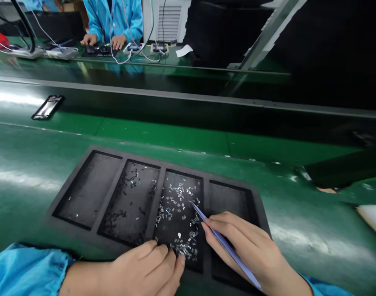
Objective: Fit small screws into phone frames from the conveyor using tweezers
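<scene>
My right hand (246, 242) holds a pair of purple tweezers (226, 245), fingers closed round the shaft. The tips point down into the third compartment of a black tray (157, 197); whether they pinch a part is too small to see. Many tiny shiny pieces (184, 250) lie scattered in that compartment, along with a small white round piece (179, 235). My left hand (147, 269) is curled over the tray's near edge, thumb beside the pieces. Small dark pieces (116, 216) fill parts of the second compartment. The first compartment holds a few specks. My right hand partly covers the fourth.
The tray lies on a green worktop (27, 176). A raised ledge with a metal strip (175, 95) runs behind it, and a phone-like part (48, 107) lies at its left. Across the bench, a person in a blue smock (114, 24) works among cables and devices.
</scene>
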Tool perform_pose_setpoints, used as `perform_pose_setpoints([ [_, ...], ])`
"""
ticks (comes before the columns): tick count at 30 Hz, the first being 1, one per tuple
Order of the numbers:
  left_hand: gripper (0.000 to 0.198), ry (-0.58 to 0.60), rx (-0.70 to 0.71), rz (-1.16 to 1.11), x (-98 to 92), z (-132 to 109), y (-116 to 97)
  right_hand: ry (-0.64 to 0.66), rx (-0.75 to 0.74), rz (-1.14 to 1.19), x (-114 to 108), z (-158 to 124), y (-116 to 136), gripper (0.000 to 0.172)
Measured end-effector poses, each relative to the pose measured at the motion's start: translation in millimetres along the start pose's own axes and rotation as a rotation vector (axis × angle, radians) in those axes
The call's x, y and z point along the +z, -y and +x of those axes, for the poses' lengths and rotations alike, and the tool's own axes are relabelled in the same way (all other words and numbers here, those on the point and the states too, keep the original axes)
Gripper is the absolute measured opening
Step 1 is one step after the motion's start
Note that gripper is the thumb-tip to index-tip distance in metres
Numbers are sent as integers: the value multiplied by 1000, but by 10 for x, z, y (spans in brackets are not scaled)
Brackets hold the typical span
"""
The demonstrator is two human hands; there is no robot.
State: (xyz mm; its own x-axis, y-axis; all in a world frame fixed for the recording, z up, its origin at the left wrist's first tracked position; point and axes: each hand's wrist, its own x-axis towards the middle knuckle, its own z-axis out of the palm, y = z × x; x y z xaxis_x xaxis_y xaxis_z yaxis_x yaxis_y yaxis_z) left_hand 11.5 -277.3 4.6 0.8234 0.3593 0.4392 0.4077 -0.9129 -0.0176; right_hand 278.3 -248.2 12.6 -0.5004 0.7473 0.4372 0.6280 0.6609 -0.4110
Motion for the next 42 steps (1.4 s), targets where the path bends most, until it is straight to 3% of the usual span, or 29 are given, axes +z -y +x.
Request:
perform_pose_setpoints([
  [7, 26, 51, 17, 2, 8, -42, -17, 3, 10, -14, 21, -16, -10, 21],
  [14, 32, -5, -128, 62, 60, 8, -46, 3, 21, 21, 20, -9, -10, 22],
  [33, 32, 13, -115, 45, 93, 10, -71, 65, -103, -69, -23, 90, 47, 18],
  [38, 32, -5, -106, 44, 94, 20, -54, -41, -92, -68, -32, 70, 41, 26],
  [42, 32, -4, -101, 40, 104, 10, -48, -145, 53, -77, -29, 64, 49, 3],
])
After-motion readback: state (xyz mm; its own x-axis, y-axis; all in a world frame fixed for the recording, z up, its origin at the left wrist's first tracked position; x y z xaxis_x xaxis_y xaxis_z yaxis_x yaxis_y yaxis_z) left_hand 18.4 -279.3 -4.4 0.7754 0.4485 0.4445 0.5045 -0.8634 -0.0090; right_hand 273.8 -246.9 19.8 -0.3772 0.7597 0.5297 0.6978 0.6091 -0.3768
